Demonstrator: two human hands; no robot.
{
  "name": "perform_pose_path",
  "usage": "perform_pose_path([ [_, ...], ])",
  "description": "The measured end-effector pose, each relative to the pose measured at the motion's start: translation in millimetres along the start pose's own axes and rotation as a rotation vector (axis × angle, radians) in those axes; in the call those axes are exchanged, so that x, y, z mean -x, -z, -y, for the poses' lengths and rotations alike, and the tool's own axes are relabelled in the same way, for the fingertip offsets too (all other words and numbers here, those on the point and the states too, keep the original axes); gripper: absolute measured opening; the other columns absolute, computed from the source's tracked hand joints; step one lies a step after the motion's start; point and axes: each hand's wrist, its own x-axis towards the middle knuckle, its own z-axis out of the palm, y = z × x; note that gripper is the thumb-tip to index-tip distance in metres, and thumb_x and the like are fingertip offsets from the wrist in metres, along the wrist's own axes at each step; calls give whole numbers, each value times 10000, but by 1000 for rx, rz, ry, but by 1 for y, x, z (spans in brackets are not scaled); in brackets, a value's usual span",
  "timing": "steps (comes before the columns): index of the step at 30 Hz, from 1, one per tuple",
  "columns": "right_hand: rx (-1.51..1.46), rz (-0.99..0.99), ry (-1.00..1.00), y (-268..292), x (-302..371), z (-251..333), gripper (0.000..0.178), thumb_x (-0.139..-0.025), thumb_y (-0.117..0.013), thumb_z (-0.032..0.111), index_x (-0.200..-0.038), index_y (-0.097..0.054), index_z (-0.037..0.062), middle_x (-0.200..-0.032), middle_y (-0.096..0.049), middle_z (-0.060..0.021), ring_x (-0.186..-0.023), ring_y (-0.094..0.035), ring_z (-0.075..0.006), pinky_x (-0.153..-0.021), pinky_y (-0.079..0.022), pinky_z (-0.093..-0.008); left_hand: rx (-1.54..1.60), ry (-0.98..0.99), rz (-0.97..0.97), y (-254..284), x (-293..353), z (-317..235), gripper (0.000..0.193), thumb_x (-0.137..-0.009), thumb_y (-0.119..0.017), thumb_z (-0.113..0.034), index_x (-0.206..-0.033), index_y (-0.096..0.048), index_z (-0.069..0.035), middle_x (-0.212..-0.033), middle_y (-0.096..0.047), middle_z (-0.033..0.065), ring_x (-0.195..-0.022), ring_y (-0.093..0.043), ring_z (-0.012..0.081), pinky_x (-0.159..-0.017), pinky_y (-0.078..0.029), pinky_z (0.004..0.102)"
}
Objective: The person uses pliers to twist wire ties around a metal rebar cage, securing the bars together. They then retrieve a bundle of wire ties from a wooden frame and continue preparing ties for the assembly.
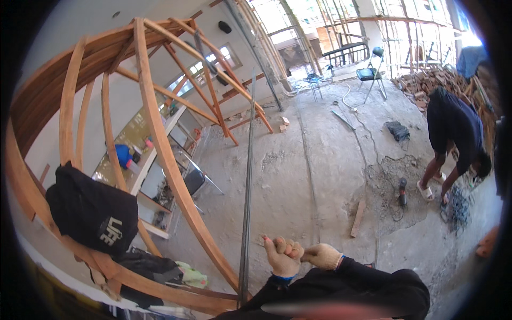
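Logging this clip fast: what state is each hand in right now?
Left hand: gloved, partly curled; whether it holds anything cannot be told.
Right hand: gloved, up against the left; open or closed cannot be told.

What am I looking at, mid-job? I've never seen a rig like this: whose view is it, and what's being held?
There is no machine: a person works by hand. The only picture comes from a wide camera on their head, looking down, so straight edges bend. The left hand and right hand, in pale gloves, meet low in view; whether they hold anything, I cannot tell. Just left of them run long dark rods, then a wooden frame. On the grey floor lie a wooden strip and what looks like a power tool, near a bending co-worker.
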Motion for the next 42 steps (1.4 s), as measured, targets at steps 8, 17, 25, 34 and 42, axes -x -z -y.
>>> perform_pose_path([
  [8, -473, 349, 258, 23, 18, -1, 320, -1047, -686, 275, -1133, -760, -24, -1057, -774, -94, -1033, -689, -209, -943, -532, -369, 231, 187, 87, 33, -11, -21, 665, -1058, -418, -686, -621, -233, -220, -583, -243, -72, -515, -242, 116, -513, -208, 311],
  [17, -533, -479, -61, -1, -7, -10, 294, -1000, -680, 245, -1043, -758, -36, -843, -685, -11, -752, -584, -98, -686, -487, -282, 65, 4, -35, 23, 3, 22, 474, -1079, -513, -470, -738, -467, -143, -748, -488, 17, -806, -487, 193, -784, -396, 377],
  [25, 7, -356, 38, -15, -4, -8, 271, -958, -710, 321, -1067, -795, 88, -840, -750, -95, -762, -713, -227, -718, -551, -376, 84, -178, 224, 40, 0, 34, 652, -1083, -412, -641, -648, -333, -161, -653, -355, -31, -653, -373, 156, -658, -336, 345],
  [34, 98, 189, 383, 10, 13, 2, 243, -991, -685, 320, -1129, -804, 159, -1005, -781, -129, -925, -749, -328, -831, -573, -427, 58, 114, 76, 38, -6, -16, 742, -979, -362, -849, -630, -203, -214, -592, -149, -87, -503, -174, 105, -489, -159, 315],
  [42, 261, 70, 400, 4, 14, 11, 248, -1010, -645, 278, -1193, -759, 156, -1005, -764, -160, -921, -734, -364, -819, -570, -458, 66, -99, -388, 40, -16, -28, 731, -1032, -292, -811, -613, -184, -222, -557, -181, -70, -477, -138, 97, -465, -115, 291],
])
